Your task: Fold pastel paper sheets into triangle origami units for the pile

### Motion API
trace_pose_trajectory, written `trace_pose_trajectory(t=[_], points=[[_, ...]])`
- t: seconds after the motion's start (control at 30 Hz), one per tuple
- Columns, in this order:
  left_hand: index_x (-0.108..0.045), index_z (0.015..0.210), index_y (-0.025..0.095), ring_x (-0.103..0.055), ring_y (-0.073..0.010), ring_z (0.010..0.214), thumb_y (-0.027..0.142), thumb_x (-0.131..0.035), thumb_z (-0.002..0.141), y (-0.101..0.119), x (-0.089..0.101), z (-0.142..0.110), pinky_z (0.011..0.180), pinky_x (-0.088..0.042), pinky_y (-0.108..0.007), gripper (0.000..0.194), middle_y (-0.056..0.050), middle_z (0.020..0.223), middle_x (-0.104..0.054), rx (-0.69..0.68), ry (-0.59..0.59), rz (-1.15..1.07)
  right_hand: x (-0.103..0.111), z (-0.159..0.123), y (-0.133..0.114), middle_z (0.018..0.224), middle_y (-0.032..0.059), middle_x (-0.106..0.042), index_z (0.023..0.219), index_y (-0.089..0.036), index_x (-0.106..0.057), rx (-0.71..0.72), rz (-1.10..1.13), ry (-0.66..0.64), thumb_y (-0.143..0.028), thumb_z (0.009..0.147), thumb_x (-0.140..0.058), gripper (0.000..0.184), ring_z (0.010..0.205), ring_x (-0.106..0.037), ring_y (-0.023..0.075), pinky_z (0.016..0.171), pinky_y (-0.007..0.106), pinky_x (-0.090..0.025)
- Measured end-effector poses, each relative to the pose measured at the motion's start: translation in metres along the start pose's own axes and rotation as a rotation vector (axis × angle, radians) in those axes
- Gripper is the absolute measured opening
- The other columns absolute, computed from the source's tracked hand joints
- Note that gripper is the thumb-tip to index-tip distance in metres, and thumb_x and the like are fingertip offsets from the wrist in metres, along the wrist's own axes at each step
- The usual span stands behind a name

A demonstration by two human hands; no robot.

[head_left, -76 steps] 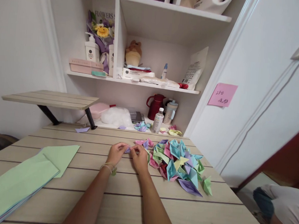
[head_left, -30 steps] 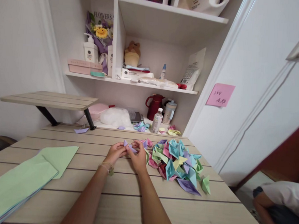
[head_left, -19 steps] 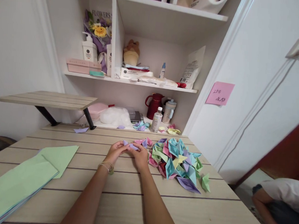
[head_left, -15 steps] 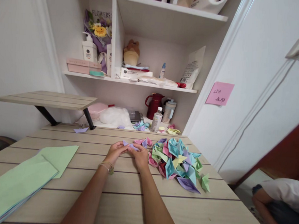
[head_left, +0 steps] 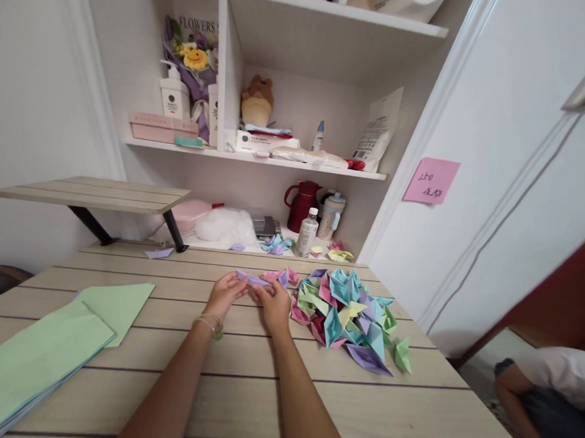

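Observation:
Between my two hands is a small folded piece of purple paper point(head_left: 253, 279), long and narrow, just above the slatted table. My left hand point(head_left: 226, 294) pinches its left end; a thin bracelet circles that wrist. At its right part, my right hand point(head_left: 273, 303) grips it with thumb and fingers. Right behind lie pink and purple folded paper boats point(head_left: 281, 275). A heap of folded paper boats point(head_left: 336, 309) in blue, green, pink, purple and yellow spreads to the right of my right hand.
A stack of green paper sheets point(head_left: 26, 364) lies at the left. Behind it stands a small raised shelf point(head_left: 98, 193) on black legs. At the back are a clear bottle point(head_left: 307, 233), a red jug point(head_left: 302, 206) and a plastic bag point(head_left: 226, 228). Another person point(head_left: 551, 390) is at the lower right.
The purple paper shows more of its length between my hands now, its left tip standing out beyond my left fingers. My fingers have shifted slightly apart.

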State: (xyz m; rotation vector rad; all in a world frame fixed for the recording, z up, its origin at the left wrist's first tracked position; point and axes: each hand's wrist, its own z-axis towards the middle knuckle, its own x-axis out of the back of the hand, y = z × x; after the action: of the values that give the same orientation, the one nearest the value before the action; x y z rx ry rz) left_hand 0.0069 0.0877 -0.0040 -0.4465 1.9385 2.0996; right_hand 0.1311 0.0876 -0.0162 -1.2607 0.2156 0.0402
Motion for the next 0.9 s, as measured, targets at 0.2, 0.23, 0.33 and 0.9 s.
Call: trace_pose_trajectory(t=[0.2,0.23,0.33,0.9], points=[[-0.058,0.09,0.016,-0.065,-0.0164,0.075,0.031,-0.068,0.065,0.002,0.005,0.002,0.074,-0.049,-0.03,0.031,-0.008,0.084,-0.068,0.028,0.021,-0.084,0.0,0.0,0.001,0.077,0.0063,-0.069,0.092,-0.016,-0.064,0.005,-0.045,0.048,-0.039,0.068,-0.06,0.033,0.05,-0.063,0.0162,0.041,0.025,-0.05],[-0.058,0.092,0.016,-0.065,-0.0174,0.076,0.033,-0.067,0.067,0.002,0.005,0.003,0.074,-0.049,-0.031,0.032,-0.008,0.087,-0.068,0.03,0.012,-0.086,0.0,-0.001,0.001,0.077,0.0062,-0.069,0.091,-0.016,-0.065,0.018,-0.071,0.04,-0.038,0.068,-0.06,0.032,0.05,-0.062,0.0163,0.041,0.025,-0.05],[-0.059,0.098,0.017,-0.065,-0.0185,0.076,0.036,-0.064,0.069,0.003,0.006,0.003,0.075,-0.05,-0.033,0.036,-0.009,0.088,-0.068,0.029,-0.007,-0.091,0.0,-0.002,-0.001,0.077,0.0055,-0.069,0.09,-0.018,-0.067,0.062,-0.158,-0.002,-0.036,0.07,-0.058,0.028,0.05,-0.062,0.0163,0.043,0.025,-0.05],[-0.05,0.113,0.018,-0.066,-0.0181,0.074,0.026,-0.065,0.07,0.003,0.004,0.003,0.071,-0.051,-0.032,0.046,-0.01,0.091,-0.068,0.065,0.062,-0.172,-0.004,-0.011,-0.01,0.058,-0.0007,-0.061,0.073,-0.017,-0.06,0.341,-0.465,0.05,-0.033,0.074,-0.054,0.018,0.048,-0.054,0.0123,0.05,0.021,-0.041]])
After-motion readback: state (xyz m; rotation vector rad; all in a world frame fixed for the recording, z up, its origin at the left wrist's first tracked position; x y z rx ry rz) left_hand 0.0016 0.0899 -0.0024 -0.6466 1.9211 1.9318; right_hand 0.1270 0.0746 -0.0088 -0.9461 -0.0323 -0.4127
